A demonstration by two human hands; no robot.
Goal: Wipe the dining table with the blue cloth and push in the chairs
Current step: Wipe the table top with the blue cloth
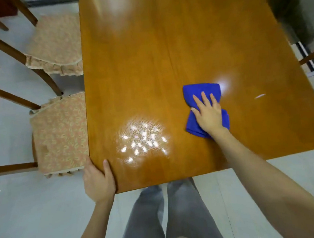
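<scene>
A glossy orange-brown wooden dining table (pixel 165 51) fills the middle of the view. A crumpled blue cloth (pixel 201 91) lies on its near right part. My right hand (pixel 207 112) presses flat on the cloth, fingers spread and pointing away from me. My left hand (pixel 98 179) grips the table's near left corner, thumb on top. Two wooden chairs with floral seat cushions stand at the table's left side: a near chair (pixel 58 133) and a far chair (pixel 54 44), both pulled out with their seats showing.
Bright lamp reflections (pixel 142 139) glare on the tabletop near the front edge. More chair parts (pixel 313 54) show at the right edge. The floor (pixel 28 215) is pale glossy tile. My legs in grey trousers stand at the table's near edge.
</scene>
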